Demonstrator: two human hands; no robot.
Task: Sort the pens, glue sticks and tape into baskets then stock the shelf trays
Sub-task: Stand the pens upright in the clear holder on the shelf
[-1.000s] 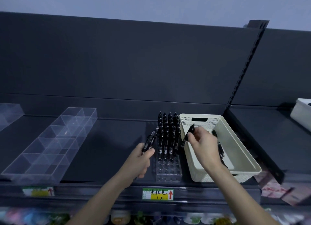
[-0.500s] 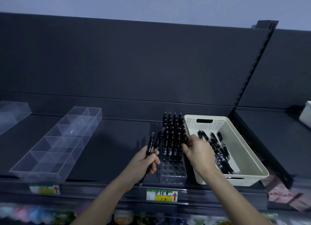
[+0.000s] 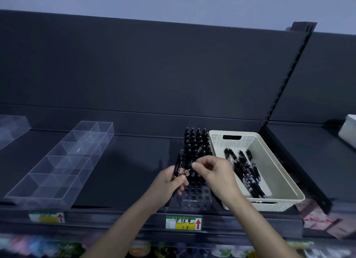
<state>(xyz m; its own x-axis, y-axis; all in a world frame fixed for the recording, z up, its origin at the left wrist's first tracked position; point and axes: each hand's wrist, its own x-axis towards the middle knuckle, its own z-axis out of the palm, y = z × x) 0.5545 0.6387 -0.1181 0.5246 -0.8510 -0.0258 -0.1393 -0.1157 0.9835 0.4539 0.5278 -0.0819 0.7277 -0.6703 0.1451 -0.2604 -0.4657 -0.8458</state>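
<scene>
The left hand [image 3: 169,182] gripped black pens [image 3: 178,166] near the shelf's front edge [image 3: 115,217]; the right hand [image 3: 215,173] pinched one over the clear pen holder [image 3: 196,198], beside the cream basket [image 3: 277,173].

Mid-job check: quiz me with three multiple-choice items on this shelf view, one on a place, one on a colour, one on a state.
1. The cream basket sits where, relative to the clear pen holder?
A left B right C behind
2. Colour of the pens in the basket?
A black B red C blue
3. The holder's nearest holes are:
A full B empty C covered

Key: 1 B, the basket stands against the holder's right side. 2 A, all bodies look black. 3 B, the front rows show open holes, while the left hand grips pens and the right hand pinches one.
</scene>
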